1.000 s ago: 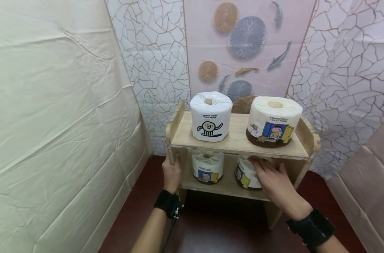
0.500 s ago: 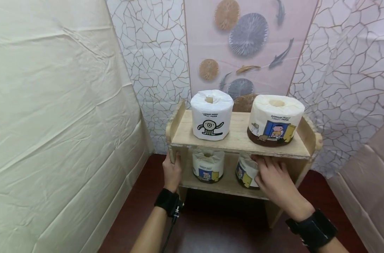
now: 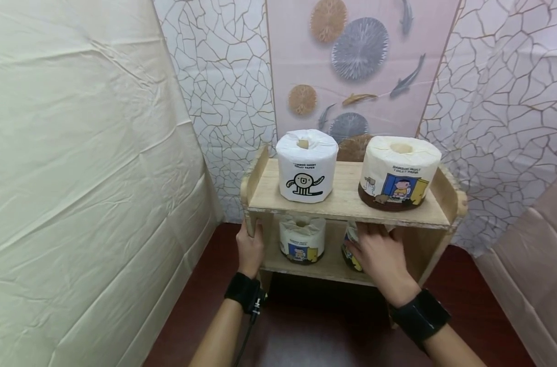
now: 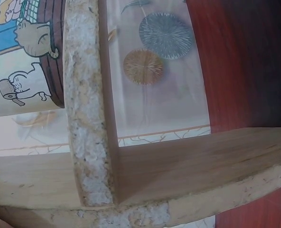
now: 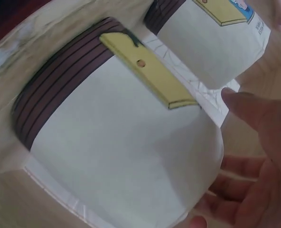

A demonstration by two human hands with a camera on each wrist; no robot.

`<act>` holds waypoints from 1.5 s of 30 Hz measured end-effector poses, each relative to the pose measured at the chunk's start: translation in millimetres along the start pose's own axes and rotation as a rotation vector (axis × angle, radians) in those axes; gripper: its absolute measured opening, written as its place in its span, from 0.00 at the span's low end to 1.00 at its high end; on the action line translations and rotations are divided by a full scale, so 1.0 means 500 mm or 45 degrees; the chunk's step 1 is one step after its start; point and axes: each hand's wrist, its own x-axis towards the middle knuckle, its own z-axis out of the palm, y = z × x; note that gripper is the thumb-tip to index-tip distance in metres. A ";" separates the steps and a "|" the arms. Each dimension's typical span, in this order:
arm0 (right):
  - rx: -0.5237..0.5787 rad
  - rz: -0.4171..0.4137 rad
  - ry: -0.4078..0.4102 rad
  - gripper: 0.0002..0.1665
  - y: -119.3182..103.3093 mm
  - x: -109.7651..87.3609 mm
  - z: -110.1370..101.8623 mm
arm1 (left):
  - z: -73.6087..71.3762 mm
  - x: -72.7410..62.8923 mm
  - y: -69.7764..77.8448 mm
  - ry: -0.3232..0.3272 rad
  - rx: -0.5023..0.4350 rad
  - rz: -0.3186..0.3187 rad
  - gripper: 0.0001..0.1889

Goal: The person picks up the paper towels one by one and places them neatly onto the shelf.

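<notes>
A small two-tier wooden shelf [image 3: 347, 211] stands ahead, and my left hand [image 3: 251, 251] grips its left side panel. In the left wrist view only a sliver of that hand shows at the lower left corner. My right hand [image 3: 380, 255] reaches under the upper board and holds the right-hand toilet paper roll [image 5: 126, 137] on the lower tier. Its thumb lies toward the roll's left side and its fingers bend over the top end, partly hidden behind it. Another toilet paper roll [image 3: 301, 242] stands to the left on the same tier.
On the upper board stand a white toilet paper roll [image 3: 307, 168] and a cream one with a brown base [image 3: 400, 173]. The shelf rests on a dark red surface [image 3: 306, 339]. Pale cloth [image 3: 99, 178] hangs at the left, and a patterned backdrop [image 3: 232, 92] lies behind.
My right hand has moved left from the right side of the lower right roll and now covers more of it. The left hand keeps its grip on the side panel.
</notes>
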 end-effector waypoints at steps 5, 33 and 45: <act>-0.018 -0.004 0.073 0.35 -0.007 0.005 0.011 | 0.000 0.001 0.001 0.001 0.003 0.001 0.19; -0.003 0.148 0.185 0.20 -0.025 0.027 0.033 | 0.005 0.001 0.003 0.018 0.017 -0.035 0.21; 0.087 -0.008 0.385 0.15 -0.021 0.025 0.038 | 0.002 -0.001 0.004 -0.004 0.032 -0.024 0.21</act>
